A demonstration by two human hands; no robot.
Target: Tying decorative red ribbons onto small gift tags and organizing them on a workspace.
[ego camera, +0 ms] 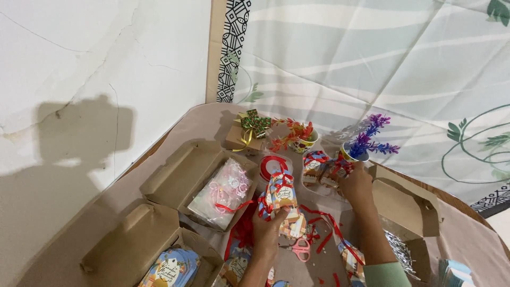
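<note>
Mid-frame: left hand (267,226) grips ribboned box (281,195); right hand (357,183) fingers closed on finished boxes (325,167). Flat cutouts (175,268) lower left remain.

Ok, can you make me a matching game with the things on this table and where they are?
Things:
1. pink scissors
2. purple flowers
3. red ribbon roll
4. gift box with a green bow

Places:
A. at the far corner of the table, near the wall
B. flat on the table between the two arms
C. in a small cup by the right hand
D. just beyond the little box in the left hand

Pairs: 1-B, 2-C, 3-D, 4-A
</note>
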